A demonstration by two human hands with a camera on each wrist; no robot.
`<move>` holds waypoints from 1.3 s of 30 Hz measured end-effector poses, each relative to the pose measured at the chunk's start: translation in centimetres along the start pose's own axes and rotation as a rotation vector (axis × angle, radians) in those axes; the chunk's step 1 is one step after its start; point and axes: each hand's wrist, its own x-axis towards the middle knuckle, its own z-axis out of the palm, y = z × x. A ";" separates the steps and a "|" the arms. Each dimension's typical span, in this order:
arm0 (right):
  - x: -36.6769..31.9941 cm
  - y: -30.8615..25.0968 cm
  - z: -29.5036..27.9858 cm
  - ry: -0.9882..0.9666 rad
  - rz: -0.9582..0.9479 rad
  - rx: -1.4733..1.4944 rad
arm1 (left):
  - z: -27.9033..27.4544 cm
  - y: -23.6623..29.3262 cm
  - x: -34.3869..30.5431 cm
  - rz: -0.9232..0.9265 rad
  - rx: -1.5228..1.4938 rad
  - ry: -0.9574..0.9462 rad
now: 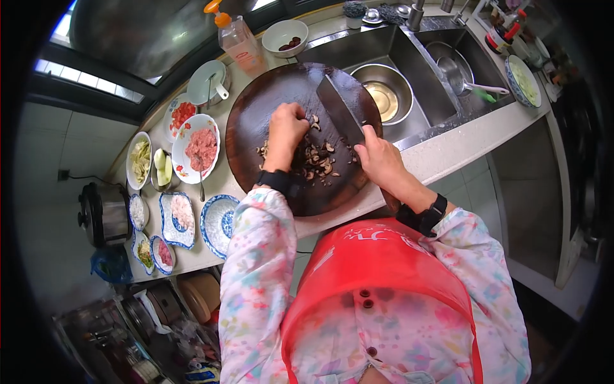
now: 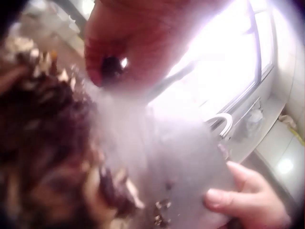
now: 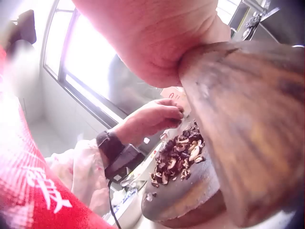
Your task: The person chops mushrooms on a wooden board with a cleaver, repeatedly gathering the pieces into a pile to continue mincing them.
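My right hand (image 1: 380, 157) grips a cleaver (image 1: 339, 112) by its wooden handle (image 3: 248, 129), with the thumb along the blade's near end. The broad blade lies over the right side of a round wooden chopping board (image 1: 259, 83). Chopped dark mushrooms (image 1: 313, 160) are spread over the near half of the board. My left hand (image 1: 288, 128) is just above them, left of the blade. Its fingers are curled, and a small dark mushroom piece (image 2: 112, 69) shows between them. Mushroom bits also cling to the blade in the left wrist view.
To the left stand a bowl of minced meat (image 1: 201, 150), a plate of diced red vegetable (image 1: 182, 115) and several small dishes. A pump bottle (image 1: 240, 45) and white bowl (image 1: 281, 29) sit behind the board. At right, a metal basin (image 1: 406, 102) stands in the sink (image 1: 409, 57).
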 end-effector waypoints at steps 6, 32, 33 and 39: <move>-0.3 -1.0 -0.1 -0.023 -0.114 0.054 | -6.5 -2.2 -4.1 -0.313 -0.180 0.052; 0.4 -6.7 2.0 -0.443 -0.413 -0.152 | -0.1 -0.5 -17.4 -0.118 -0.069 0.505; 0.3 -6.5 1.9 -0.446 -0.410 -0.153 | -0.4 -0.4 -17.7 -0.146 -0.072 0.527; -0.1 -5.8 2.2 -0.426 -0.393 -0.135 | -0.4 -0.7 -18.6 -0.204 -0.103 0.567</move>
